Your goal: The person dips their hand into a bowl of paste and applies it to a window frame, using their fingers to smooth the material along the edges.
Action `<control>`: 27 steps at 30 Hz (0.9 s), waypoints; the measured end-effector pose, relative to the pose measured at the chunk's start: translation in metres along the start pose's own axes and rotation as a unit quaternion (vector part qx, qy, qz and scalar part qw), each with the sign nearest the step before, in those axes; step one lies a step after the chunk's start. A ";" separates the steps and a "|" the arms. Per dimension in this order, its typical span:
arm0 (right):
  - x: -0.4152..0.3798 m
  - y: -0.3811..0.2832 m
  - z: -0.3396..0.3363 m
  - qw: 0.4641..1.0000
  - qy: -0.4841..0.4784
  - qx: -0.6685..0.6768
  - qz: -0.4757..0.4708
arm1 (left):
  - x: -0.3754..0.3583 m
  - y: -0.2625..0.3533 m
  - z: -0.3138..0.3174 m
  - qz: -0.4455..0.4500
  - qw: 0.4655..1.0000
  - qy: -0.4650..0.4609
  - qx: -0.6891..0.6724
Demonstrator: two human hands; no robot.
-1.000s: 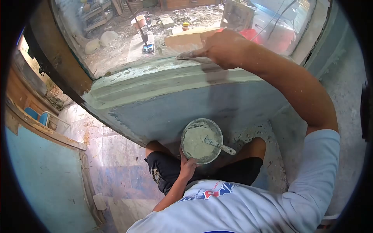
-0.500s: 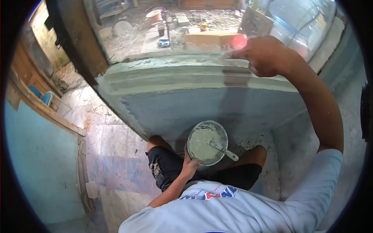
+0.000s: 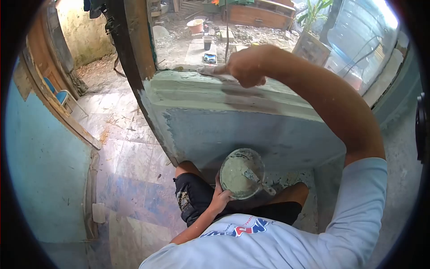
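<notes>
I have my left hand [image 3: 220, 200] clamped on the rim of a bowl [image 3: 256, 160] of paste [image 3: 235, 178], below the sill [image 3: 188, 92]; a scraper [image 3: 260, 182] leans in it. My right hand [image 3: 251, 66] is at the sill's far edge, one finger stretched out, others curled; from here I can't tell whether they grip anything.

Cannot follow all of the bare left hand [image 3: 219, 199] beneath the round grey-rimmed bowl [image 3: 259, 166], nor see the tip of the putty-smeared scraper [image 3: 260, 182] sunk in the pale grey-green putty [image 3: 234, 176]. At the bare right hand [image 3: 248, 66], cannot tell coated fingertip from thin tool. Cannot read all the red-and-blue lettering [image 3: 244, 227] on the pale short-sleeved shirt [image 3: 277, 246], cut off below. Can see only part of the blue-seated chair [image 3: 61, 96] behind the brown wooden frame [image 3: 67, 121]. Cannot identify the black object [image 3: 420, 127] at the dark right edge, nor read the small blue packet [image 3: 209, 58].
</notes>
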State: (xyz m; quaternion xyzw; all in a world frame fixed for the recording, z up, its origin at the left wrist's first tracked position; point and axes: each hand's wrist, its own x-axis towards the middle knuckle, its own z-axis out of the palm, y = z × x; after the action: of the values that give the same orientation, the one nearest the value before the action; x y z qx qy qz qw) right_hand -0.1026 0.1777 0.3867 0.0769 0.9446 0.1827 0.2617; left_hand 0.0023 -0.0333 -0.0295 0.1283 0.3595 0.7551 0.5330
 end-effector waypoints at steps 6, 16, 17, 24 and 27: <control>-0.021 0.020 0.023 0.991 0.054 -0.123 0.005 | 0.001 0.004 0.003 0.001 1.000 -0.003 -0.020; 0.003 -0.019 -0.015 0.975 0.177 -0.126 -0.038 | 0.005 0.002 0.004 -0.007 1.000 0.006 -0.009; 0.000 -0.015 -0.012 0.976 0.168 -0.131 -0.036 | 0.005 0.000 0.002 -0.010 1.000 0.007 -0.006; -0.018 0.000 0.014 0.985 0.140 -0.098 0.022 | 0.006 -0.001 0.001 -0.018 1.000 0.000 0.005; -0.027 0.011 0.028 0.987 0.137 -0.081 0.031 | 0.006 0.000 0.004 -0.022 1.000 0.004 0.008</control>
State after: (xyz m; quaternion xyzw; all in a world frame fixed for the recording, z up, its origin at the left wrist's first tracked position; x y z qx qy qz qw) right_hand -0.0647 0.1899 0.3806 0.0593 0.9508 0.2755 0.1290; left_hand 0.0027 -0.0264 -0.0278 0.1214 0.3700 0.7407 0.5475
